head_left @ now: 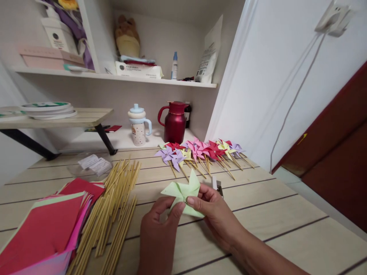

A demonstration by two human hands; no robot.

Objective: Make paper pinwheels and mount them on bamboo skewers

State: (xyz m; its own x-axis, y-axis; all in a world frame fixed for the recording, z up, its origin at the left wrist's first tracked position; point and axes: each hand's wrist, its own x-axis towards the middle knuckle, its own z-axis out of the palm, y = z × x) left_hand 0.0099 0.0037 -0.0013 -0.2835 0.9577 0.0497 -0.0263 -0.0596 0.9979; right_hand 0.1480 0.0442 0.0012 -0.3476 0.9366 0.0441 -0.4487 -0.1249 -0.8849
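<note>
A light green paper pinwheel (179,190) is held up above the table between both my hands. My left hand (160,225) pinches it at the lower left, its thumb close to the pinwheel's centre. From the right, my right hand (212,208) grips the paper, with the thumb pressed beside the centre and the fingers behind. Something small shows at the centre between the thumbs, too small to make out. Just behind my right hand lies a partly hidden grey and dark object (218,187), perhaps a stapler. No stick is visible on this pinwheel.
Wooden sticks (114,206) lie in a bundle at the left, beside stacked coloured paper squares (46,225). Finished pinwheels on sticks (197,149) lie across the back. Behind them stand a red thermos jug (174,124) and a cup (138,128). A clear dish (77,170) holds small packets.
</note>
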